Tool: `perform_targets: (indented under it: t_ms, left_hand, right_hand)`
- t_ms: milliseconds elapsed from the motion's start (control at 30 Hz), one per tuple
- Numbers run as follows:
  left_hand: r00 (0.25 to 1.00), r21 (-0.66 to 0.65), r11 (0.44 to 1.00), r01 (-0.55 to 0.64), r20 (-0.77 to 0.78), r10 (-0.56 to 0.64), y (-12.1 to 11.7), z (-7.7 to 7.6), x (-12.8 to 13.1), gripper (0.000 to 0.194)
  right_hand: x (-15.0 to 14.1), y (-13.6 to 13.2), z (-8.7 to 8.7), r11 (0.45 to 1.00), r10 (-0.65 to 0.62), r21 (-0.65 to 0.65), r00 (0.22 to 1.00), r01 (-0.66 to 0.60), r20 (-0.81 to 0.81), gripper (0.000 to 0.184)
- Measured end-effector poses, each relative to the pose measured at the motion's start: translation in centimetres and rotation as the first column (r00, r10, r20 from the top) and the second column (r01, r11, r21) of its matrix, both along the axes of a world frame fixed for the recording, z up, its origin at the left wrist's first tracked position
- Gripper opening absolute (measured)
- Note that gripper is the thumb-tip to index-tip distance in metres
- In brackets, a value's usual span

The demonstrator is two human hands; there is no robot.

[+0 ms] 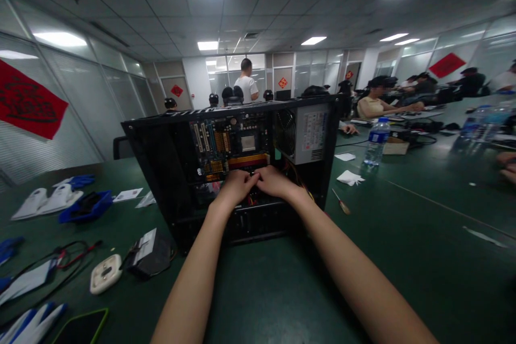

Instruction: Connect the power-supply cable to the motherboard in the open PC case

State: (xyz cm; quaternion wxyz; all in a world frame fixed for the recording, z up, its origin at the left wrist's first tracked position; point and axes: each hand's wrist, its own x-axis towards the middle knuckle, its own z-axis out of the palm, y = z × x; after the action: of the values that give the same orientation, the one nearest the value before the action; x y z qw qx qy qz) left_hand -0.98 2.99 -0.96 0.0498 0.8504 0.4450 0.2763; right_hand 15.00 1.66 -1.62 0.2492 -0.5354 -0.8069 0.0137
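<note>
Two bare hands, left hand (237, 187) and right hand (274, 180), meet in the head view inside an open black metal computer case (258, 224) upright on the dark green tabletop (403, 226). Fingers bent, they lie just below red-and-yellow slots (248, 161); whether either grips anything, I cannot tell. A grey boxy power supply (310, 131) sits upper right.
</note>
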Motion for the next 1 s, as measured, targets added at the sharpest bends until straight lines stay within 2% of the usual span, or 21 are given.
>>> perform_targets:
  t_ms: [133, 267, 467, 600, 700, 867, 1000]
  left_hand:
    - [0.999, -0.07, 0.997, -0.029, 0.03, 0.031, 0.2, -0.3, 0.0, 0.051]
    - [0.999, -0.18, 0.983, 0.028, -0.019, -0.032, 0.1, -0.7, 0.2, 0.053]
    - [1.0, -0.091, 0.995, 0.028, -0.01, -0.029, -0.2, -0.5, 0.3, 0.051]
    - [0.994, -0.101, 0.994, 0.046, 0.101, -0.036, -0.3, -0.2, 0.2, 0.048]
    - [0.981, -0.079, 0.997, -0.016, 0.191, 0.031, -0.3, -0.1, 0.3, 0.044]
    - [0.97, 0.026, 0.993, -0.112, 0.22, 0.104, -0.8, 0.3, 0.5, 0.042]
    - [0.95, 0.103, 0.982, -0.16, 0.288, 0.125, -1.4, 0.9, 0.5, 0.021]
  right_hand:
    - [0.2, 0.1, -0.2, 1.0, 0.014, 0.012, 1.0, -0.015, 0.02, 0.023]
    - [0.3, 0.2, -0.3, 0.997, 0.046, -0.067, 0.996, -0.041, 0.076, 0.021]
    - [0.3, 0.1, 0.1, 0.999, 0.016, -0.046, 1.0, -0.015, 0.017, 0.021]
    - [0.3, 0.1, 0.3, 0.999, 0.021, 0.037, 0.998, -0.019, -0.064, 0.021]
    - [0.2, 0.2, 0.4, 0.997, 0.019, 0.082, 0.989, -0.008, -0.144, 0.024]
    - [0.1, 0.2, 0.7, 0.993, 0.038, 0.121, 0.975, -0.012, -0.217, 0.026]
    - [0.0, 0.2, 0.8, 0.992, 0.045, 0.123, 0.968, -0.014, -0.247, 0.03]
